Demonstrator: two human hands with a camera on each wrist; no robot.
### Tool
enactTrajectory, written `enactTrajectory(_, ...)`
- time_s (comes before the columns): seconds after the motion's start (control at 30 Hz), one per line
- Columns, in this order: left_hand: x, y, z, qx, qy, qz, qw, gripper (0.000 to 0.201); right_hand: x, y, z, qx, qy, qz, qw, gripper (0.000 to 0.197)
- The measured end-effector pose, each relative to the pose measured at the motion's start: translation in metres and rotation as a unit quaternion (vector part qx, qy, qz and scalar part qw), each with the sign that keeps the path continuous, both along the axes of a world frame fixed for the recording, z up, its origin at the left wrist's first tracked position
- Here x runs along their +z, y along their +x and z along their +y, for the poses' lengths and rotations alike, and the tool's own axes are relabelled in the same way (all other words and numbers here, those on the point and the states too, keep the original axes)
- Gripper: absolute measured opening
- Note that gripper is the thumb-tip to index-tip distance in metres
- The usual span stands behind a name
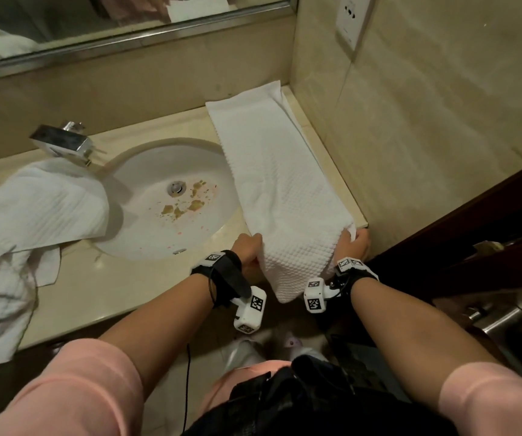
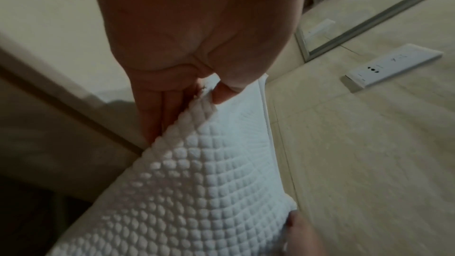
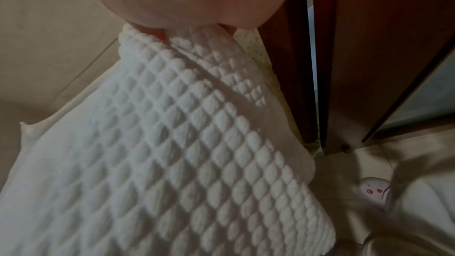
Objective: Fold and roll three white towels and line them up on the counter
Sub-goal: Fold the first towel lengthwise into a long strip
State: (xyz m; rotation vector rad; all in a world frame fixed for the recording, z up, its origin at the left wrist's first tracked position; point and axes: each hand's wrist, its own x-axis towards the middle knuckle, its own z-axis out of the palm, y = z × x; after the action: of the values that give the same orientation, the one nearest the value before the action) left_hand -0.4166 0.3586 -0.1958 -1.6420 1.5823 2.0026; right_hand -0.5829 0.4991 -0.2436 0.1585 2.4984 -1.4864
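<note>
Both hands, left (image 1: 247, 248) and right (image 1: 354, 245), grasp folded towel (image 1: 272, 171) near end; long axis toward mirror wall.

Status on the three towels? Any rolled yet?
No rolls are visible on the counter. Done: one waffle towel is folded into a long strip right of the sink. In hand: the left hand and right hand grip its near end, which hangs over the edge, unrolled. Left: roll it; crumpled white towelling waits on the left.

Bare counter (image 1: 159, 284) lies open before the sink (image 1: 146, 221); a wall (image 1: 410, 136) hems the right, crumpled towels (image 1: 26, 221) the left.
</note>
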Motion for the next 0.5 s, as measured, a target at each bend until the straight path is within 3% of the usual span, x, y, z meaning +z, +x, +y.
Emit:
enactTrajectory(0.13,-0.012,0.009,-0.013,-0.032,-0.053,-0.055,0.997,0.057,0.002,0.012,0.011,0.027,0.006,0.005,1.0,0.012)
enactTrajectory(0.27,0.012,0.017,-0.009,-0.1,-0.135,-0.129,0.977,0.035,0.003,0.015,0.027,0.074,0.068,-0.04,0.994,0.014)
enactTrajectory(0.33,0.016,0.02,-0.006,-0.138,-0.17,-0.16,0.963,0.015,0.003,0.014,0.031,0.091,0.081,-0.055,0.991,0.013)
enactTrajectory(0.5,0.005,0.022,-0.004,-0.186,-0.217,-0.2,0.937,0.025,0.019,0.01,0.035,0.13,0.095,-0.115,0.98,0.007)
